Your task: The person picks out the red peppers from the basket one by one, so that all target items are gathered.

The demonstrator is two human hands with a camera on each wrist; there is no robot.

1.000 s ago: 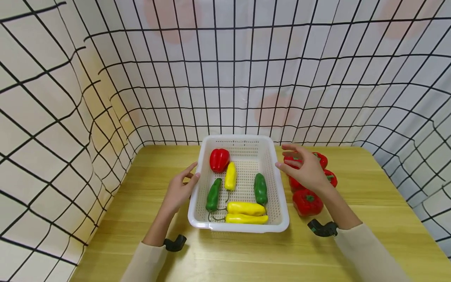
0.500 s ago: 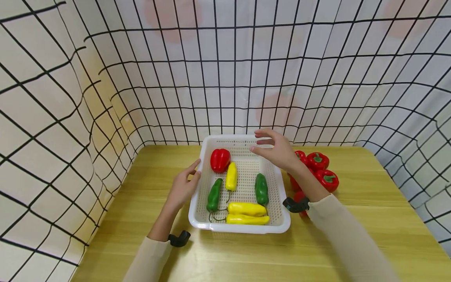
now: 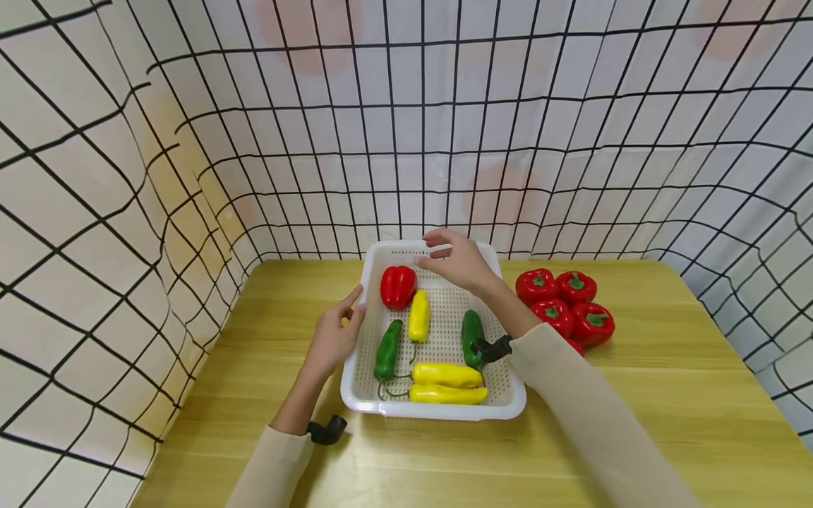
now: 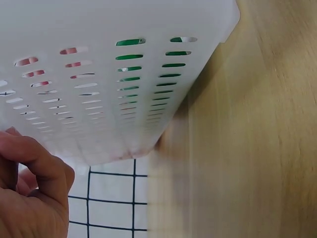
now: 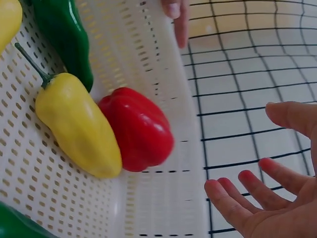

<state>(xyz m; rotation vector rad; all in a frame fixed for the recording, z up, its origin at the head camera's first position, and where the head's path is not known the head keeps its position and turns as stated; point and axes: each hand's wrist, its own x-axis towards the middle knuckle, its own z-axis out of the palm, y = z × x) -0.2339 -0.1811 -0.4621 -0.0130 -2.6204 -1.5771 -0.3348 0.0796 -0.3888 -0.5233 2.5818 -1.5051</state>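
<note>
A white perforated plastic basket (image 3: 502,406) stands on the table. Inside are a red bell pepper (image 3: 398,287), a short yellow pepper (image 3: 418,316), two green peppers, one left (image 3: 388,351) and one right (image 3: 472,337), and two long yellow peppers (image 3: 447,384) along the near side. My left hand (image 3: 334,334) touches the basket's left rim with thumb and forefinger, which look bent in the left wrist view. Over the far part of the basket hovers my right hand (image 3: 459,262), fingers spread and holding nothing, with the red bell pepper to its left.
Several red bell peppers (image 3: 551,315) sit clustered right of the basket, partly behind my right sleeve. Wooden tabletop (image 3: 254,310) surrounds the basket. White cloth with black grid lines (image 3: 406,141) closes off the back and sides.
My right hand has moved left from beside the red bell peppers to over the basket's far part, uncovering most of the pile. My left hand stays at the left rim.
</note>
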